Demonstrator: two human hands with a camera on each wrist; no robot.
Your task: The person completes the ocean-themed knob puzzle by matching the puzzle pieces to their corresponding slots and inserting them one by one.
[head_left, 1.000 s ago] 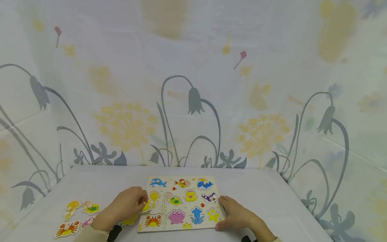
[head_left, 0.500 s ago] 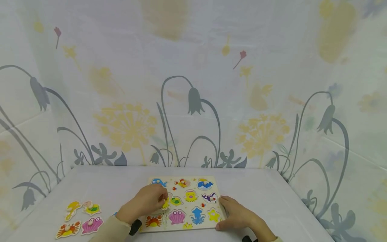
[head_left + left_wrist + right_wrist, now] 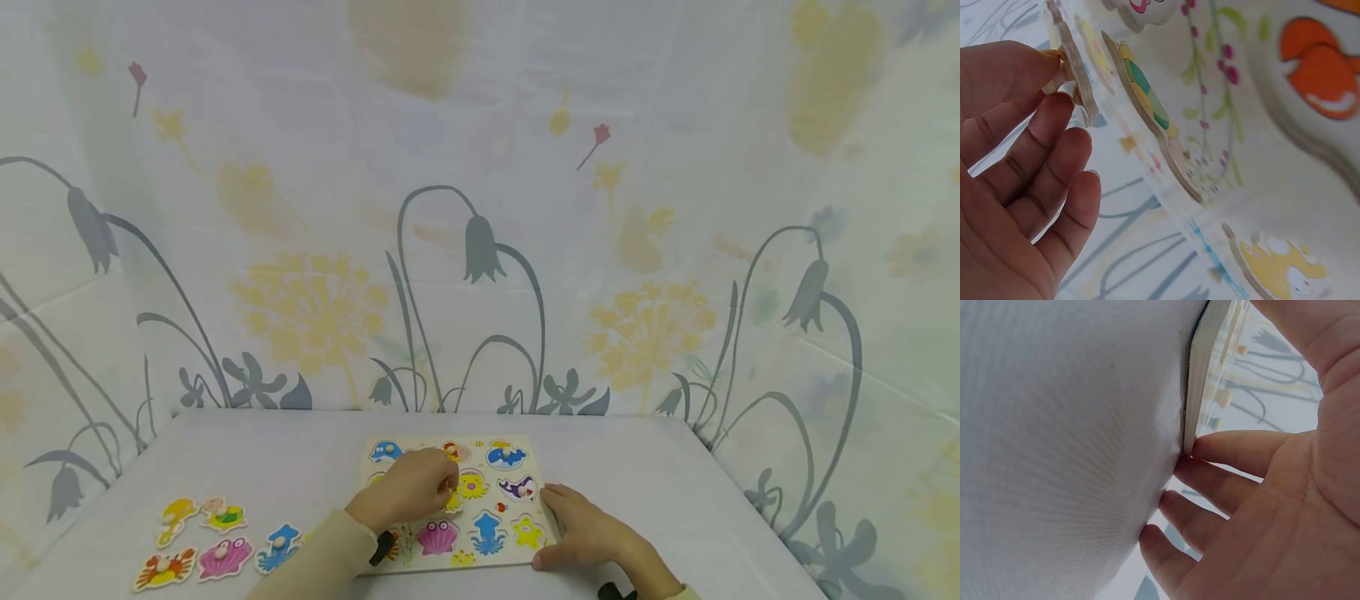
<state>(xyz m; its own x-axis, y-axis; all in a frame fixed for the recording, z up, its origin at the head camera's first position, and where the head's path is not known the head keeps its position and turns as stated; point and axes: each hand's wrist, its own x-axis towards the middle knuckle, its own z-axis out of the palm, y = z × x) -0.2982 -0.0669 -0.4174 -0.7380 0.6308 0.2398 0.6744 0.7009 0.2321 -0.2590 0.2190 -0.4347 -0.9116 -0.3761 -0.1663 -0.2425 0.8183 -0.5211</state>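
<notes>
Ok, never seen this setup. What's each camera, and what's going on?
No machine, just a person working bare-handed. The wide view is from a camera on the head; the close-ups are from one on each wrist. On the white table lies a sea animal puzzle board. To its left are loose pieces, among them a crab, a pink shell and a blue squid. The left hand pinches a yellow piece over the board; the left close-up shows it nearly edge-on. The right hand touches the board's right edge.
</notes>
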